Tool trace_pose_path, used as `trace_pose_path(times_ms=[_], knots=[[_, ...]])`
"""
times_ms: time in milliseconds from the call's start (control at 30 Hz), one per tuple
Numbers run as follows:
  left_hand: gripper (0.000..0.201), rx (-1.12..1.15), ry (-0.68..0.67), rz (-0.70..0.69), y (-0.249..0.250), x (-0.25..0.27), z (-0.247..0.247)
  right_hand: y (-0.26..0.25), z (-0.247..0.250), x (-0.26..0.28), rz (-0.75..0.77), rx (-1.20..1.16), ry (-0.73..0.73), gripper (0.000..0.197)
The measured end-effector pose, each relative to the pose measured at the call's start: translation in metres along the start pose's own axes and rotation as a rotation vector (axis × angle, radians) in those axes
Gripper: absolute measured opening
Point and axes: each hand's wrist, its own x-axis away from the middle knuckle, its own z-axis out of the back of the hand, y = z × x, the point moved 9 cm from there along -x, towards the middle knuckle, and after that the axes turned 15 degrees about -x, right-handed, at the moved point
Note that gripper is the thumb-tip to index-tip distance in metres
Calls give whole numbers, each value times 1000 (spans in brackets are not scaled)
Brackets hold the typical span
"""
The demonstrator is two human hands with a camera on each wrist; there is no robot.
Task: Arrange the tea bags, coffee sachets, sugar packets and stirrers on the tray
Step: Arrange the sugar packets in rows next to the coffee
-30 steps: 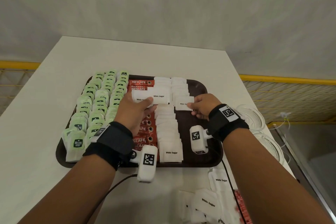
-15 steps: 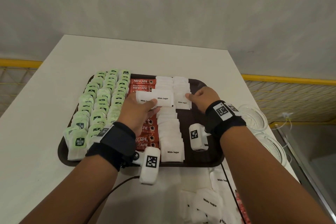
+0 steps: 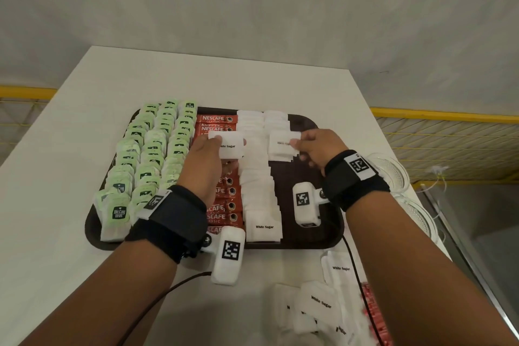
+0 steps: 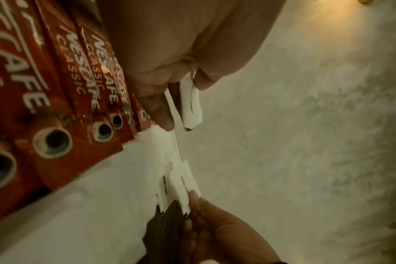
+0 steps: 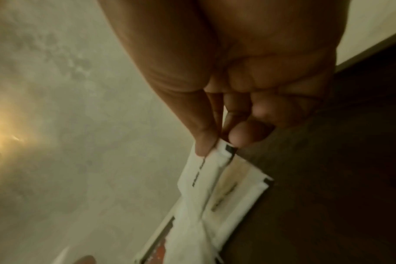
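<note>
A dark brown tray (image 3: 309,239) holds green tea bags (image 3: 146,166) in rows on the left, red Nescafe coffee sachets (image 3: 222,205) in a column, and white sugar packets (image 3: 259,194) beside them. My left hand (image 3: 205,160) hovers over the coffee column and pinches a white sugar packet (image 3: 231,146) (image 4: 190,100). My right hand (image 3: 314,146) pinches another white sugar packet (image 3: 282,144) (image 5: 201,171) by its right edge, at the near end of the short second sugar column (image 3: 276,123). No stirrers are in view.
Loose white sugar packets (image 3: 320,303) and some red sachets (image 3: 370,306) lie on the white table (image 3: 56,205) near its front right. Clear glass dishes (image 3: 393,171) stand right of the tray. The tray's right near part is bare brown. A cable (image 3: 168,289) trails across the table.
Both hands have moved farther up the tray with their sugar packets. The right hand's packet now lies at the end of the second sugar column.
</note>
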Motion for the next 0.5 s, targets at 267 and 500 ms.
trace_pose_path(times_ms=[267,500], knots=[[21,-159,12,-70,2,7,5,9,-9,0,-63,287,-47,22],[21,-259,-4,-174,7,7,9,9,-8,-4,-82,451,-1,30]])
